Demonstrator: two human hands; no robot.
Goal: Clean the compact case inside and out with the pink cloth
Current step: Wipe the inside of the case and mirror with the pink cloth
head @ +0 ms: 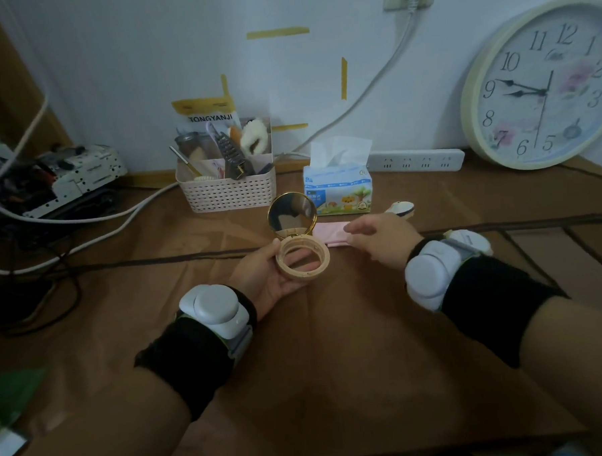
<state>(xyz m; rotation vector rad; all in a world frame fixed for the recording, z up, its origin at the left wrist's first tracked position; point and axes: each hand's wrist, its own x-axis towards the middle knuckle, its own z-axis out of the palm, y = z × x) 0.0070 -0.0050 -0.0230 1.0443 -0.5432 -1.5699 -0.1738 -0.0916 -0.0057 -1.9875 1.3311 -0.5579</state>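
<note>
The left hand (265,275) is cradling the round beige compact case (301,255), fingers curled under its ring-shaped base; its gold-rimmed mirror lid is standing open above. Just right of the case, the flat pink cloth (329,234) is lying on the brown, creased worktop (316,349), and the right hand (380,239) is hovering over it, fingers loose and gripping nothing. Behind the case, a perforated cream basket (228,189) is holding a packet reading "TONGYANJI". Far right of it, a round clock (543,86) is leaning.
</note>
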